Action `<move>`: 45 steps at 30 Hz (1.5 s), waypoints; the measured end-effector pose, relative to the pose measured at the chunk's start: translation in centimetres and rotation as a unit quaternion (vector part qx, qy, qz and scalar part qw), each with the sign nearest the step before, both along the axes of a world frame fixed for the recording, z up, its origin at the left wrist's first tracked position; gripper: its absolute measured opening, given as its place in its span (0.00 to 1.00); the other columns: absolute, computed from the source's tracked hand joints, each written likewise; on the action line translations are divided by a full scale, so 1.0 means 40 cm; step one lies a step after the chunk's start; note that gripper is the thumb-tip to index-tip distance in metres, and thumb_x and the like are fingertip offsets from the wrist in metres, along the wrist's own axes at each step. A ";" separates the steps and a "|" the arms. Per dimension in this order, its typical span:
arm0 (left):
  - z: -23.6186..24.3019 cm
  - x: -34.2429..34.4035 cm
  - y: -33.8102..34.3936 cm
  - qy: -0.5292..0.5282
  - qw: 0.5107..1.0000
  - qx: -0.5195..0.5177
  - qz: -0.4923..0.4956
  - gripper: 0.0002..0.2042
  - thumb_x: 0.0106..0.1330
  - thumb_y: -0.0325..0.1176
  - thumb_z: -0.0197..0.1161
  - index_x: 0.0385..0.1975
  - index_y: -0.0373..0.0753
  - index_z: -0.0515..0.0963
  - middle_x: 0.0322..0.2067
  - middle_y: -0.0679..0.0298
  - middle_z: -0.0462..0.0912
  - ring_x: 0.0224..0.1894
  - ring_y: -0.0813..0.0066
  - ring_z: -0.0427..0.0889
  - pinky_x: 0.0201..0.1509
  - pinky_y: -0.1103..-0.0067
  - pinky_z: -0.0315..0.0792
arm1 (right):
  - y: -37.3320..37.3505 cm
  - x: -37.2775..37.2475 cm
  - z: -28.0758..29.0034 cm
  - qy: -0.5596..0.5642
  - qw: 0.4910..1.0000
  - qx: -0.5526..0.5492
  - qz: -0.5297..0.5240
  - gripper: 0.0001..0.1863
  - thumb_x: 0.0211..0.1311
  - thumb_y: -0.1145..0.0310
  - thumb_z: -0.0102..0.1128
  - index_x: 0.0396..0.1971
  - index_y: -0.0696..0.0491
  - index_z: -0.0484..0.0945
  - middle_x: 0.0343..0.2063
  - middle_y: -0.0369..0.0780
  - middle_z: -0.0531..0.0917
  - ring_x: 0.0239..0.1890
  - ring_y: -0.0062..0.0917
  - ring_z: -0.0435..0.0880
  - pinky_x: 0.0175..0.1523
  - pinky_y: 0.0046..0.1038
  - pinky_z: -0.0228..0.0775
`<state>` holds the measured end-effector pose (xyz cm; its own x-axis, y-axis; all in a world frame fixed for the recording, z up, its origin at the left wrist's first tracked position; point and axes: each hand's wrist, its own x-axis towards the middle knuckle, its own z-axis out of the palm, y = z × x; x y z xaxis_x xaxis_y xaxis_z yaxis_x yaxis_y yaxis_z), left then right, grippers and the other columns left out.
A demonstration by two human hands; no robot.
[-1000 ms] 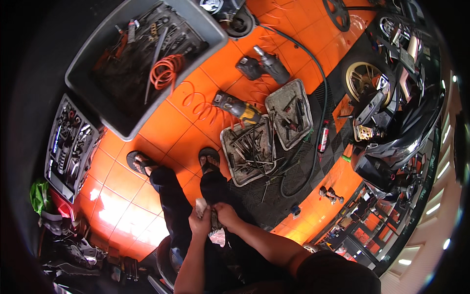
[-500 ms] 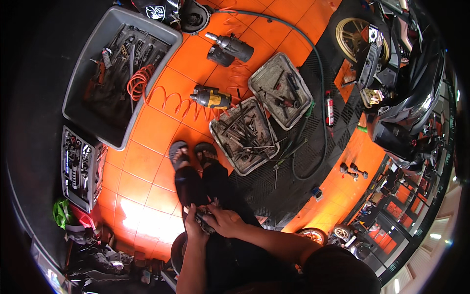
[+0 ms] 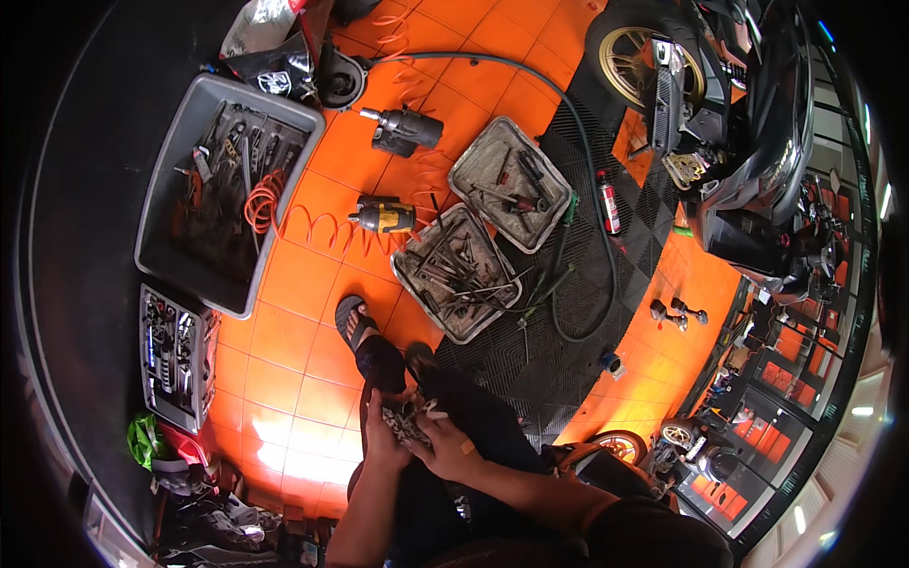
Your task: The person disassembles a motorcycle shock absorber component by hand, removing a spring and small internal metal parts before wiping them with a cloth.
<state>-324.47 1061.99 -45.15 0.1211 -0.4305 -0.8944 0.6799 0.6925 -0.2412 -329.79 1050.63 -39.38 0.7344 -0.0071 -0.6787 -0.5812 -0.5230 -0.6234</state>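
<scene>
My left hand point(image 3: 383, 435) and my right hand point(image 3: 450, 450) are together in front of my dark trousers at the bottom middle. Both are closed on a small, grimy mottled metal part point(image 3: 410, 424) with a dark end, its detail partly hidden by my fingers. A pale scrap point(image 3: 435, 414) pokes out by my right fingers. A tan patch point(image 3: 468, 446) sits on the back of my right hand. Beyond my hands, my foot in a black sandal point(image 3: 352, 322) rests on orange tiles.
Two tool trays point(image 3: 435, 303) lie ahead, with two power drivers point(image 3: 393, 218), orange coiled hose and a spray can point(image 3: 609, 204). A large grey bin point(image 3: 154, 237) and socket case point(image 3: 170, 352) stand left. Motorcycles point(image 3: 757, 180) stand right on and beside dark matting point(image 3: 587, 293).
The view has swung, shifting the floor items across the picture. My feet have moved closer together. My hands stay together, with the fingers repositioned around the part.
</scene>
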 end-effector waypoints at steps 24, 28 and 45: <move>-0.091 -0.229 -0.402 -0.151 0.867 0.178 -0.440 0.11 0.71 0.39 0.56 0.40 0.37 0.72 0.31 0.66 0.78 0.32 0.78 0.79 0.36 0.79 0.76 | -0.702 -0.707 -0.356 0.326 0.916 -0.116 -0.202 0.24 0.61 0.55 0.58 0.53 0.53 0.76 0.45 0.50 0.82 0.50 0.46 0.80 0.55 0.41 0.71; -0.143 -0.246 -0.422 -0.105 0.855 0.202 -0.466 0.10 0.71 0.38 0.57 0.39 0.37 0.72 0.30 0.67 0.77 0.30 0.79 0.80 0.33 0.79 0.76 | -0.697 -0.596 -0.521 0.280 0.941 -0.121 -0.149 0.26 0.61 0.59 0.58 0.57 0.54 0.72 0.50 0.52 0.79 0.53 0.46 0.78 0.57 0.42 0.69; -0.238 -0.190 -0.393 0.094 0.840 0.161 -0.510 0.17 0.68 0.45 0.58 0.40 0.35 0.77 0.30 0.62 0.81 0.34 0.71 0.82 0.42 0.75 0.76 | -0.985 -0.500 -1.086 0.230 0.794 -0.232 -0.513 0.30 0.57 0.67 0.56 0.60 0.63 0.65 0.51 0.58 0.76 0.55 0.50 0.76 0.58 0.40 0.69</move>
